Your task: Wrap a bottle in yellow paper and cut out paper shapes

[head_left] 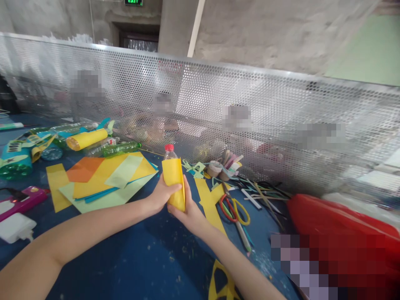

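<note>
A clear plastic bottle (170,154) with a red cap stands nearly upright between my hands above the blue table. Yellow paper (172,173) is wrapped around its body. My left hand (162,193) grips the wrapped bottle from the left, its thumb pressed across the front of the paper. From the right, my right hand (186,206) holds the bottle low down, with fingers behind the paper's edge. Whether glue or tape fixes the paper cannot be seen.
Coloured paper sheets (90,189) lie left, with wrapped and bare bottles (121,148) behind. Scissors (234,208), yellow strips (209,208) and paper scraps are on the right, near a red bag (337,225). A pink glue gun (28,200) lies far left. A perforated metal screen (200,96) bounds the back.
</note>
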Tool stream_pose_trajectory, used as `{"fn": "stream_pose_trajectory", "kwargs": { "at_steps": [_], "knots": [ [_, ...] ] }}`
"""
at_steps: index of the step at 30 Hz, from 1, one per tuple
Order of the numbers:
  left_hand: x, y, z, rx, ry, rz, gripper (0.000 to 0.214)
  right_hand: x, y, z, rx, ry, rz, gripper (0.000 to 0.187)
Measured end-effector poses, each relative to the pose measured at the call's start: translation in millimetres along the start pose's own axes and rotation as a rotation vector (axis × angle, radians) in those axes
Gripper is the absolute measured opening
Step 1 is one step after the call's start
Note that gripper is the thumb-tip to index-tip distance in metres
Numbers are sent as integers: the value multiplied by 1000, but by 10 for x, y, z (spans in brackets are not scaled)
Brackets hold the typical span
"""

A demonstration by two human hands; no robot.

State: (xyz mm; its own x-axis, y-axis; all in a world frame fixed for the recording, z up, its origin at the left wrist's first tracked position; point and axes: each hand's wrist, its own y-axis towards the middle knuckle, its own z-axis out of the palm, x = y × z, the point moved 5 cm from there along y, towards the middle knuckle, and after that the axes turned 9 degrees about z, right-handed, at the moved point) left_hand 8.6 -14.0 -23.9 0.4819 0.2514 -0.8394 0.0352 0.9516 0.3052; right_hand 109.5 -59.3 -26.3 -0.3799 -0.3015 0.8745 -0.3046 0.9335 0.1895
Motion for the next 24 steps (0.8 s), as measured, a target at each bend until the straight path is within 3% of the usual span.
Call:
{"fn": "stream_pose_trajectory", "kwargs": {
  "at_steps": [11,16,24],
  "knots": [
    [-81,-36,38,-31,28,-3,51,-13,16,-61,-52,-100,65,101],
    [-65,-28,31,-35,20,0,51,-30,12,-38,-24,-45,84,95],
    [-81,70,87,123,-115,-74,51,-13,40,-127,-29,103,87,94]
  ]
}}
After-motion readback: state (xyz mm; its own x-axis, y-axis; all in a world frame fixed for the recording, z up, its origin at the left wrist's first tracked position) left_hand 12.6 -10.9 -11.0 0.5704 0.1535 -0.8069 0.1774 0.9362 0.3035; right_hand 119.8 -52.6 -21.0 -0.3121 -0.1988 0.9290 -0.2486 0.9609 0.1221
